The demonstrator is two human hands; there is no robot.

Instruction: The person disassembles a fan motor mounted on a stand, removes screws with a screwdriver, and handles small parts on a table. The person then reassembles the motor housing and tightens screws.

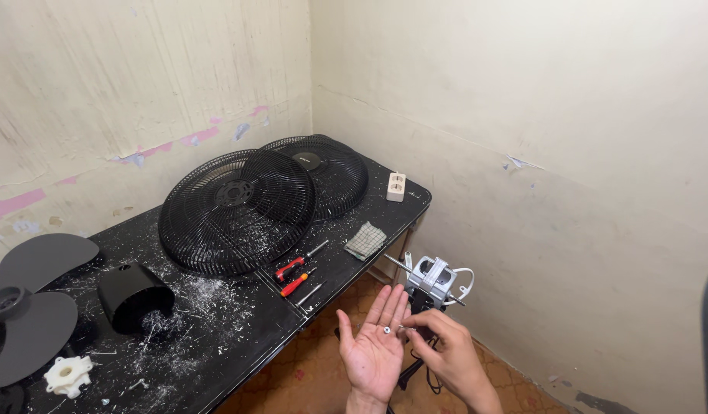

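White washer (386, 330) lies on the open, flat left hand (375, 346), fingers spread. Beside it, the right hand (444, 354) pinches its fingertips together on something too small to make out. Just beyond both stands the motor (433, 279). On the black table (239, 337) lie grilles (237, 211), screwdrivers (295, 274), a cloth (365, 240); the blade (32, 303) is cut off at the edge.

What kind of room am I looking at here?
Probably a small makeshift repair corner in a home, not a proper workshop: bare walls with peeling paint, a scratched black table carrying dismantled fan grilles, a fan blade and red screwdrivers.
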